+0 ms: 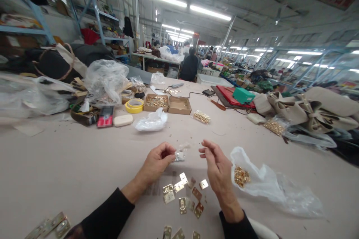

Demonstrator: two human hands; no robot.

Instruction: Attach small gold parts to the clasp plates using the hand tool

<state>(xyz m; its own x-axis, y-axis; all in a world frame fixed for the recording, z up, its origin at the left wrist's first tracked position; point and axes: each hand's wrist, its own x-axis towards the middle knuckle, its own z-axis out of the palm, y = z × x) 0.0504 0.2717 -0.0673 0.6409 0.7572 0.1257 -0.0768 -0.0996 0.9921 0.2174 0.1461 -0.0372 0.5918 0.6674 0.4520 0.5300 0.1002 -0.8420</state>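
Note:
My left hand is closed in a pinch at the edge of a small clear plastic packet, whose contents I cannot make out. Facing it across a gap, my right hand has its fingers slightly bent and apart, with nothing visible in them. Below and between the hands, several gold metal plates with holes lie scattered on the table. Just right of my right hand, an open white plastic bag holds small gold fittings.
Two cardboard boxes, yellow tape and a crumpled plastic bag stand ahead. A packet of gold beads lies right of them. Beige bags are piled at right. More metal plates lie at lower left.

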